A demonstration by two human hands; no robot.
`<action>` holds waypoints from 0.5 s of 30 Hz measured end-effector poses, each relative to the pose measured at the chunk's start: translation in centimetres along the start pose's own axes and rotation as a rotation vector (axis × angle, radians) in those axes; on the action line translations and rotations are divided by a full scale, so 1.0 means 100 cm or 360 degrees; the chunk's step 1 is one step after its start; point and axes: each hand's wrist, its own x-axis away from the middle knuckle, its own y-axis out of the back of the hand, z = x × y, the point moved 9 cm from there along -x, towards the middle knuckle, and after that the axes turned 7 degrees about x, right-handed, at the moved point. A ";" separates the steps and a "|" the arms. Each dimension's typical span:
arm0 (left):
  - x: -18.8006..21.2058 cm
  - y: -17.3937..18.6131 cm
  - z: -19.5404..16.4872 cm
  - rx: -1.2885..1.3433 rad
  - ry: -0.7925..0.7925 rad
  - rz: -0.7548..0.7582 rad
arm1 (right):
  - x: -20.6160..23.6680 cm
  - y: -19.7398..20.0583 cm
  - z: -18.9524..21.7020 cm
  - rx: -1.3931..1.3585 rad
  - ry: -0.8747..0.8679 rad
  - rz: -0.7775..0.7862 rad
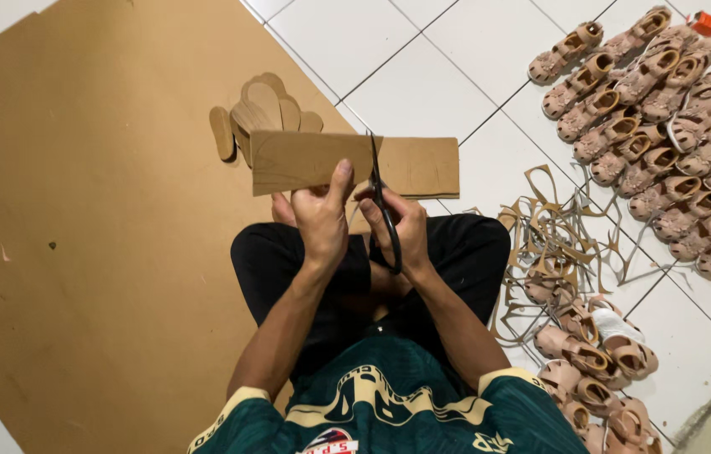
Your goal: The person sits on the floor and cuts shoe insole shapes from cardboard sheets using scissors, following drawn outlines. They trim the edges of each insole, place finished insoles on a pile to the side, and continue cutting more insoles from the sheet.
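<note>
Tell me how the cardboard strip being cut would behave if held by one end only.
The cardboard strip probably stays fairly stiff: it spans flat beyond the left hand without drooping. It looks thin and light, since one hand carries it. Past the scissors in the right hand, the cut side may sag or flap once separated further.

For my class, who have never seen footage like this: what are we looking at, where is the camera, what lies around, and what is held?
There is no machine here, only a person seated on a white tiled floor. The single picture comes from a camera on their head, looking down. The left hand grips a strip of brown cardboard. The right hand works black scissors whose blades meet the strip. A large cardboard sheet lies on their left, with cut sole shapes on it. On their right lie cardboard offcuts and many small tan sandals.
</note>
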 end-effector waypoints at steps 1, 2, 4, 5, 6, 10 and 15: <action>0.002 0.000 0.002 -0.0134 0.0039 0.0028 | 0.001 -0.001 -0.002 -0.0042 -0.0020 0.0023; 0.004 0.001 0.002 -0.0266 0.0077 0.0066 | 0.000 -0.001 -0.004 -0.0083 -0.0035 0.0037; 0.004 -0.001 -0.001 -0.0376 0.0147 0.0114 | -0.002 -0.001 -0.006 -0.0128 -0.0012 0.0050; 0.004 -0.002 -0.002 -0.0357 0.0184 0.0115 | -0.002 0.000 -0.007 -0.0133 0.0019 0.0056; 0.004 -0.003 -0.004 -0.0336 0.0218 0.0118 | -0.003 0.001 -0.006 -0.0137 0.0053 0.0061; 0.004 -0.005 -0.014 -0.0428 0.0245 0.0047 | 0.000 -0.003 -0.011 -0.0229 0.0004 0.0104; 0.004 -0.008 -0.032 -0.0692 0.0163 0.0046 | 0.003 0.000 -0.007 -0.0252 0.0021 0.0099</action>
